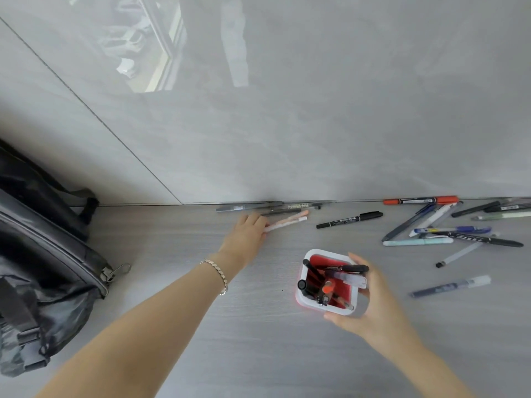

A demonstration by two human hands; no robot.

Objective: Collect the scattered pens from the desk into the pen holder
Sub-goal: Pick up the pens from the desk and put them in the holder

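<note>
A square pen holder (307,300), white outside and red inside, stands mid-desk with several pens in it. My right hand (370,305) is wrapped around its right side and also holds pens (349,272) across its rim. My left hand (247,232) reaches to the back of the desk and grips two pale pink and white pens (287,221). Grey pens (258,208) lie against the wall just beyond. A black marker (349,219) lies right of them. Several more pens (448,231) are scattered at the right, with an orange-capped marker (421,200) by the wall.
A black bag (43,254) fills the left side of the grey desk (230,326). A glossy grey wall (287,124) rises directly behind the desk. A blue pen (451,286) lies alone right of the holder.
</note>
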